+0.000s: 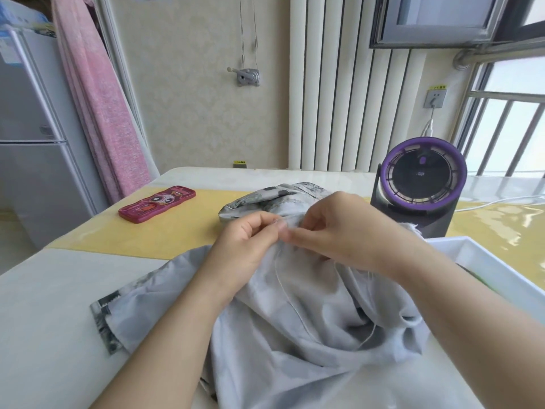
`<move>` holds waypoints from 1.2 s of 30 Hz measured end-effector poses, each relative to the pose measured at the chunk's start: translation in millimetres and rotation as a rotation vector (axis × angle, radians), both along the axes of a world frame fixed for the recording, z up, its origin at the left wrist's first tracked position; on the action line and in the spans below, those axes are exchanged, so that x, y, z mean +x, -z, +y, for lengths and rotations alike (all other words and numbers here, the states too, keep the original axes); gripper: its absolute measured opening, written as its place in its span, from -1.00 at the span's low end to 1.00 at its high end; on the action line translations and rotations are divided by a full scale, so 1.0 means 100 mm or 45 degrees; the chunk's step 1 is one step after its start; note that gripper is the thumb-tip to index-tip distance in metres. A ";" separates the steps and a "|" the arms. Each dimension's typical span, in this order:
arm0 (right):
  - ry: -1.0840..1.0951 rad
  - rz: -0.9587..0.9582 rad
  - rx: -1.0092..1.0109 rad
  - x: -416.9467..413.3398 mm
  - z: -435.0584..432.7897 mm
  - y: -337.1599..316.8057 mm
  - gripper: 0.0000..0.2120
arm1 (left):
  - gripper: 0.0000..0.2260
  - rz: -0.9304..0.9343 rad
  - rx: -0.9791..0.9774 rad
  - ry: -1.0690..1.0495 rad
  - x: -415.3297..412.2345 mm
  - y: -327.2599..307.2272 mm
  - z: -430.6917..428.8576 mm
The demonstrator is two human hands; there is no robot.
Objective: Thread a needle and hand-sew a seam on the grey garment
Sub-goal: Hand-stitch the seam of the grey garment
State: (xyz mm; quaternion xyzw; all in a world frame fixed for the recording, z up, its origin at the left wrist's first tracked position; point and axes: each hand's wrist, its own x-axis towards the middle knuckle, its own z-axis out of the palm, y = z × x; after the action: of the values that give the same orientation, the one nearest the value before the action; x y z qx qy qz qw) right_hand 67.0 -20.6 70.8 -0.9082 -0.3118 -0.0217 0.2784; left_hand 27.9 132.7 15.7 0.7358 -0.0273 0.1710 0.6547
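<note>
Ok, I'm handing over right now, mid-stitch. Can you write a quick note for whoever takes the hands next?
Left hand: pinches a raised fold of the grey garment, which lies bunched on the table.
Right hand: pinches the same fold, its fingertips meeting the left's. The needle is too small to see.
Thread: white, trails from the fold down over the cloth.
Done: threading, apparently; stitching looks under way.
Left: finish the seam and knot off. How much is already sewn cannot be told.
</note>
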 end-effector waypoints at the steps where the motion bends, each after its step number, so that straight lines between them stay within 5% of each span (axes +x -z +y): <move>1: -0.008 0.048 0.051 0.02 0.01 0.02 -0.54 | -0.86 0.004 -0.030 0.004 -0.01 0.00 0.00; 8: -0.098 0.252 0.214 0.05 -0.02 0.04 -0.84 | -0.87 0.070 -0.162 0.062 -0.01 0.01 -0.02; 16: -0.259 0.439 0.114 0.04 -0.16 -0.12 -0.87 | -0.93 0.048 -0.206 -0.041 0.03 0.04 0.01; 22: -0.366 0.295 -0.237 -0.01 -0.26 -0.24 -0.90 | -0.92 0.039 -0.179 -0.081 0.04 0.05 0.01; 26: -0.153 -0.035 0.123 0.05 -0.28 -0.26 -0.78 | -0.89 -0.059 -0.045 -0.075 0.02 0.05 0.01; 29: -0.063 -0.102 0.044 0.09 -0.20 -0.16 -0.61 | -0.88 -0.145 0.082 -0.071 -0.01 0.03 0.01; 33: -0.024 -0.164 0.013 0.16 -0.17 -0.06 -0.92 | -0.89 -0.206 0.223 -0.135 -0.01 0.03 0.03; 36: -0.009 -0.177 -0.001 0.19 -0.18 -0.06 -0.95 | -0.89 -0.211 0.300 -0.201 -0.01 0.03 0.03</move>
State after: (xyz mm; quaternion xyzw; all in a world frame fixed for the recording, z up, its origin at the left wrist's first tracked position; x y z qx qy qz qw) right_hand 86.3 -38.4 76.8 -0.9034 -0.3337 -0.0835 0.2560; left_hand 27.0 135.8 12.8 0.7906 -0.0431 0.2777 0.5441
